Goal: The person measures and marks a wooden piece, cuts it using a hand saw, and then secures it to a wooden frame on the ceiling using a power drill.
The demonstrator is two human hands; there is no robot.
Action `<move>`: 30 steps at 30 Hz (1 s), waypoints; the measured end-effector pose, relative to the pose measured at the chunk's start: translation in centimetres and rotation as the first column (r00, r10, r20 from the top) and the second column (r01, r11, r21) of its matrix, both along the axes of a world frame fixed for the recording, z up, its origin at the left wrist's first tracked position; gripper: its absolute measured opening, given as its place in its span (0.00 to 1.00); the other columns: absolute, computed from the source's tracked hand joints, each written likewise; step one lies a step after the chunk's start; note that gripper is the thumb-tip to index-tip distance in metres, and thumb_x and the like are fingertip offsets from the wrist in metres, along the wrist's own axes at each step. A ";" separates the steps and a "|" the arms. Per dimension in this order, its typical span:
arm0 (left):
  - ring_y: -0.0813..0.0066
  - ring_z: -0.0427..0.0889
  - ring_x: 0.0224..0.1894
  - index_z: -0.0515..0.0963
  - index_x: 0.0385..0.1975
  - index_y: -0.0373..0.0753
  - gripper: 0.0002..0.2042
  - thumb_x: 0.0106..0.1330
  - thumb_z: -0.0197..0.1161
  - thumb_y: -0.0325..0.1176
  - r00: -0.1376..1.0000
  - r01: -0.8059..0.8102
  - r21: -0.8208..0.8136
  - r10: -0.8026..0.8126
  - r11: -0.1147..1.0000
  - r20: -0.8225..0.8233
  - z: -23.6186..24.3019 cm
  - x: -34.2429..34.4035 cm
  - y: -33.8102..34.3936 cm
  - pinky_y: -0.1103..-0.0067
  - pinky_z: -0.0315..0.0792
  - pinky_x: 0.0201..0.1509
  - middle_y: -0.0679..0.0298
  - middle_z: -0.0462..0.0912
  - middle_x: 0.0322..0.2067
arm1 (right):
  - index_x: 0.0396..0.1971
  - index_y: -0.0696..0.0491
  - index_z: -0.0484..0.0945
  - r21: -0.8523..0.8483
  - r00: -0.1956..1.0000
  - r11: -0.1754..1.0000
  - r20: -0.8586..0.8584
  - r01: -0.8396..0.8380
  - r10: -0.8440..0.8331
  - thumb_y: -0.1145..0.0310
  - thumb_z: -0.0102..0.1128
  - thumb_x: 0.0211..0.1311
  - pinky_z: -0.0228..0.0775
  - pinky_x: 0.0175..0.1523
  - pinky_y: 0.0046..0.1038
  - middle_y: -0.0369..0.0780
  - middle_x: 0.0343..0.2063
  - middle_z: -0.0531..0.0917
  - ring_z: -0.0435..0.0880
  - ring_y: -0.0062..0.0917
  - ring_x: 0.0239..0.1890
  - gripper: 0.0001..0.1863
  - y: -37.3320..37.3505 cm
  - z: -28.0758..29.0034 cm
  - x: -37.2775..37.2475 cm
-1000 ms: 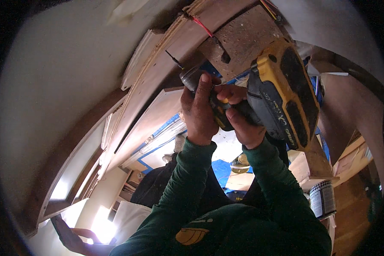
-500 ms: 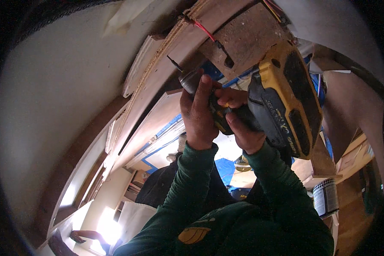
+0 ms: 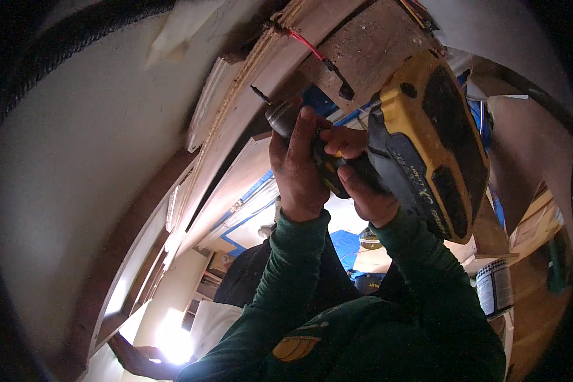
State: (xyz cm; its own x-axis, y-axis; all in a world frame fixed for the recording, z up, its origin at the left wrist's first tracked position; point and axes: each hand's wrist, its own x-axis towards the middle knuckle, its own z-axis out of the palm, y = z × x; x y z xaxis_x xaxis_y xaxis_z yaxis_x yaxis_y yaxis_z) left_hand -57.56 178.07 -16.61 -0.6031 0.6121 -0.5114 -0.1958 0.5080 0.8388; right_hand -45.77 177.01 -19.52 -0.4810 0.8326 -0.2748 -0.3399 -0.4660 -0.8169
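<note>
A yellow and black cordless drill [image 3: 430,143] is held up before me, its large battery toward the right and its dark chuck toward the left. My left hand [image 3: 299,167] wraps round the front of the drill just behind the chuck. My right hand [image 3: 365,184] grips the handle, its fingers near the trigger. A thin drill bit [image 3: 261,95] sticks out of the chuck, pointing up and left at a wooden board [image 3: 235,127]. The tip looks apart from the board, though the gap is hard to judge. A red wire [image 3: 307,44] with a dark end hangs beyond the drill.
A pale panel [image 3: 76,165] fills the left side. Brown particleboard [image 3: 363,48] lies behind the drill. A labelled can [image 3: 494,290] stands at the lower right beside wooden pieces. Bright light [image 3: 175,337] glares at the lower left. Blue tape [image 3: 345,245] shows beyond my arms.
The view has shifted slightly, so the surroundings sit a little farther right and lower. Both hands keep the same hold on the drill, whose battery end appears slightly nearer.
</note>
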 end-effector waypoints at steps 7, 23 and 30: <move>0.78 0.77 0.31 0.74 0.40 0.36 0.15 0.69 0.63 0.43 0.981 0.103 -0.008 -0.103 0.995 -0.162 -0.3 -0.4 0.3 0.79 0.72 0.36 0.63 0.79 0.30 | 0.51 0.53 0.68 -0.060 0.994 0.998 0.102 -0.031 0.037 0.71 0.52 0.68 0.60 0.69 0.40 0.46 0.54 0.74 0.70 0.35 0.64 0.13 -1.0 -0.6 -0.3; 0.78 0.77 0.38 0.76 0.47 0.35 0.16 0.70 0.62 0.41 0.863 -0.188 0.137 0.097 0.973 0.496 -2.2 -1.4 -2.2 0.77 0.74 0.40 0.65 0.81 0.35 | 0.55 0.54 0.74 0.415 0.987 0.907 0.159 -0.066 -0.001 0.65 0.61 0.61 0.69 0.61 0.36 0.49 0.56 0.78 0.78 0.38 0.58 0.23 2.4 0.1 0.0; 0.78 0.77 0.42 0.77 0.51 0.34 0.17 0.71 0.62 0.41 0.944 -0.032 0.207 -0.039 0.978 0.328 -3.9 -4.1 -5.6 0.76 0.75 0.42 0.66 0.82 0.37 | 0.55 0.53 0.77 0.332 0.899 0.926 0.438 -0.180 0.018 0.63 0.69 0.54 0.74 0.57 0.38 0.50 0.53 0.81 0.82 0.43 0.54 0.27 -1.6 0.3 4.9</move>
State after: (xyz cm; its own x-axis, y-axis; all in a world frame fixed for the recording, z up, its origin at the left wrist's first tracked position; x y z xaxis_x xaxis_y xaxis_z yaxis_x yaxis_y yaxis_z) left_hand -61.70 172.47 -20.51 -0.4206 0.7271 -0.5426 -0.4764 0.3320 0.8141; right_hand -40.84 175.39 -19.23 -0.4721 0.8662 -0.1640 0.1047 -0.1297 -0.9860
